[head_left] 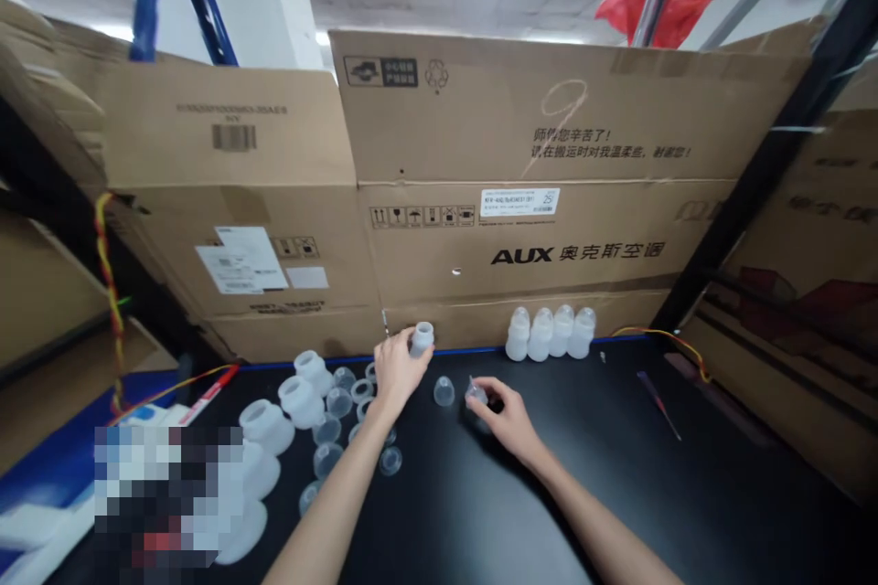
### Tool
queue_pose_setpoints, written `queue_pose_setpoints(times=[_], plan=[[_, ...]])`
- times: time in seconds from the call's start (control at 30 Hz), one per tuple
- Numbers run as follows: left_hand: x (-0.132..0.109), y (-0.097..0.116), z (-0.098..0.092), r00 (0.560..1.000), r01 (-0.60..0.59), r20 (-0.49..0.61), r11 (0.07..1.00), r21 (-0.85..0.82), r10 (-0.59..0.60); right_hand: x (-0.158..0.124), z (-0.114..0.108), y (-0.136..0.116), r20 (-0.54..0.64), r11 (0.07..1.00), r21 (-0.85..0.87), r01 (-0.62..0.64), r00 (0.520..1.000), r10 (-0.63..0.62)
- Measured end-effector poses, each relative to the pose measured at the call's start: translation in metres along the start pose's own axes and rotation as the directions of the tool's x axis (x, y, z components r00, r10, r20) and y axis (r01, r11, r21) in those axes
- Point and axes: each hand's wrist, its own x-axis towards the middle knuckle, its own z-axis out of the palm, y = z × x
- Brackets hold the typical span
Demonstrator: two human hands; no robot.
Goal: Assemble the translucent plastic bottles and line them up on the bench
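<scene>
My left hand [400, 372] grips a small white baby bottle [423, 335] upright, its open threaded neck at the top, near the back edge of the table. My right hand [506, 416] pinches a translucent bottle nipple [475, 395] between thumb and fingers, just above the black table; the fingers partly hide it. Between my hands a clear domed cap [444, 391] stands on the table. Left of my left forearm lie several clear caps [327, 428] and ring collars [361, 390], some of them hidden by the arm.
Several open white bottles [302, 400] form a row at the left. Capped bottles [541, 335] stand together at the back right. A thin screwdriver-like tool [659, 406] lies on the right of the black table [466, 521]. Cardboard panels [439, 238] wall the back.
</scene>
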Motion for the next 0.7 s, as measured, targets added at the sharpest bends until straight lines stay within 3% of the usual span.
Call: queue_pose_setpoints(times=[0.13, 0.3, 0.4, 0.5, 0.6, 0.7], plan=[[-0.030, 0.000, -0.025, 0.957, -0.269, -0.162, 0.949, -0.165, 0.243, 0.002, 0.000, -0.004, -0.095, 0.993, 0.113, -0.028, 0.995, 0.039], [-0.097, -0.018, -0.041, 0.856, -0.503, -0.213, 0.854, -0.136, 0.471, -0.008, 0.004, -0.018, -0.138, 0.960, 0.279, -0.014, 0.989, 0.055], [-0.118, -0.026, -0.043, 0.753, -0.646, -0.262, 0.753, -0.124, 0.603, -0.023, 0.013, -0.026, -0.166, 0.949, 0.315, -0.014, 0.984, 0.069], [-0.120, -0.023, -0.044, 0.656, -0.744, -0.328, 0.656, -0.127, 0.680, -0.042, 0.025, -0.032, -0.211, 0.957, 0.292, -0.005, 0.975, 0.070], [-0.119, -0.017, -0.041, 0.659, -0.739, -0.357, 0.657, -0.147, 0.662, -0.058, 0.029, -0.036, -0.236, 0.976, 0.216, 0.030, 0.972, 0.023], [-0.124, -0.015, -0.036, 0.647, -0.758, -0.322, 0.629, -0.173, 0.691, -0.072, 0.018, -0.042, -0.267, 0.990, 0.136, 0.040, 0.964, -0.002]])
